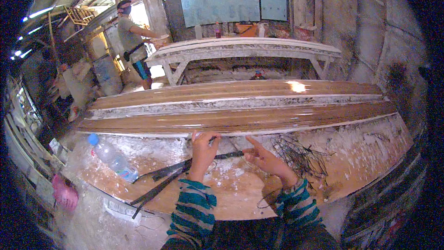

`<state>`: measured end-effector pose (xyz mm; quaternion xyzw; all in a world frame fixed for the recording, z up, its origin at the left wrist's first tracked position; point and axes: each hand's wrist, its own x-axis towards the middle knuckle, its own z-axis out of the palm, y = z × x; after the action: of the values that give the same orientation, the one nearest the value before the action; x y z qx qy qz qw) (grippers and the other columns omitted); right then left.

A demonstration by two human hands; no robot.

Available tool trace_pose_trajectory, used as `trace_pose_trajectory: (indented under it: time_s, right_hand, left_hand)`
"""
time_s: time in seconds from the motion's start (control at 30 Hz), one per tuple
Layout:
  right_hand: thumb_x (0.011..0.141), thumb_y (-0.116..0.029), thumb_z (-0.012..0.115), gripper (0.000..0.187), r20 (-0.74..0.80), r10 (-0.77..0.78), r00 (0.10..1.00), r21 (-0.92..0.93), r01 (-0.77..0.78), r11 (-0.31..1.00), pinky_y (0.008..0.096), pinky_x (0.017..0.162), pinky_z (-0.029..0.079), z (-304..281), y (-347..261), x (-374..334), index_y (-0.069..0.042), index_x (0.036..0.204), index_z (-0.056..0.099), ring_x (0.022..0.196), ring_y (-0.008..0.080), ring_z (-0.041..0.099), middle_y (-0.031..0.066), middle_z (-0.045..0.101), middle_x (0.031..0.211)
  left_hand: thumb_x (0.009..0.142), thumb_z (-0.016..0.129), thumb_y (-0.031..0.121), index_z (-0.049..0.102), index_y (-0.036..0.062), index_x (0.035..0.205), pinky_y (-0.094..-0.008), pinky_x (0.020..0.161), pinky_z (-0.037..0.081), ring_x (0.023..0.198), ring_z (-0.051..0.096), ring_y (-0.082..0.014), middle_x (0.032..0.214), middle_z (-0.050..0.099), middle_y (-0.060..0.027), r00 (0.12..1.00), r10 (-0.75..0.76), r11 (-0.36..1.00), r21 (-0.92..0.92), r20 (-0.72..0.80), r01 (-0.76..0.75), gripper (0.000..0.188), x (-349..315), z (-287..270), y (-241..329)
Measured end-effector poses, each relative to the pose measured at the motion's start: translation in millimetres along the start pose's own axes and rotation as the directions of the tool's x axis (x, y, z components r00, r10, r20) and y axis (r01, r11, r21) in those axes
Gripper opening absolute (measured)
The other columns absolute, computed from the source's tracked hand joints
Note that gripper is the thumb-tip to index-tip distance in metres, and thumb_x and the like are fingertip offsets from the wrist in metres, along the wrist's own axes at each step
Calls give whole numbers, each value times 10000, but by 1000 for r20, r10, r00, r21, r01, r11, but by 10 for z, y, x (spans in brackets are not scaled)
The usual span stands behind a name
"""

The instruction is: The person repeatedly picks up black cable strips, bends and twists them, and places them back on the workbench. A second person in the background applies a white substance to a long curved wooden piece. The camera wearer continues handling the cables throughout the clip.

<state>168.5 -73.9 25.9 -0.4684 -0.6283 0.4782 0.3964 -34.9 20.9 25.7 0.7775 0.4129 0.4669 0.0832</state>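
My left hand [203,153] is over the bench near the front edge of the nearer brown glossy panel [236,116]. Its thumb and index finger are pinched together, and anything between them is too small to make out. Black flat strips [162,183] run beneath that hand, from the bench's front edge up toward my right hand [267,158]. There the index finger is stretched out apart from the others, and the lower fingertips are close to the strip's end; whether they touch cannot be told. A tangle of thin black strands [305,157] lies beside my right hand.
A clear plastic bottle with a blue cap [113,158] lies on the white-spattered bench [231,199]. Behind the nearer panel is a second glossy panel [222,91]. Farther back, a person [132,37] stands at a long white table [249,48]. A pink bag [64,192] is at the left.
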Motion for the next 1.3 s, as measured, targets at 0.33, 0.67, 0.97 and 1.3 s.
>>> trace_pose_trajectory:
  time_s: [0.33,0.67,0.97,1.3]
  right_hand:
    - [850,-180,536,401,147,-51,988,-35,57,998,253,660,438,49,135,62,-50,1210,416,719,108,518,50,558,817]
    - [851,-210,528,177,-195,0,981,142,29,989,217,549,371,-239,1,-38,-40,823,565,534,74,416,-23,466,608]
    - [849,-280,529,184,-323,-129,938,658,321,681,260,589,400,-400,23,-54,-102,802,520,540,91,416,-42,431,575]
    - [832,-243,556,224,-394,-229,890,722,454,522,297,689,453,-484,1,-77,-112,1007,510,603,103,513,-54,513,656]
  left_hand:
    - [738,613,86,628,35,823,-307,739,444,788,595,-229,801,632,-100,964,-208,968,-178,-168,178,100,45,-104,-102]
    - [801,558,113,627,21,896,-270,665,443,712,586,-174,803,630,-101,937,-298,924,-302,-185,234,149,64,-184,-266]
    - [785,528,97,550,73,865,-183,413,259,469,345,-41,628,469,30,860,-305,126,-877,410,463,87,47,-306,-252]
    - [762,634,135,588,101,848,-172,419,240,474,331,-14,651,510,73,837,-322,477,-688,443,547,103,28,-226,-132]
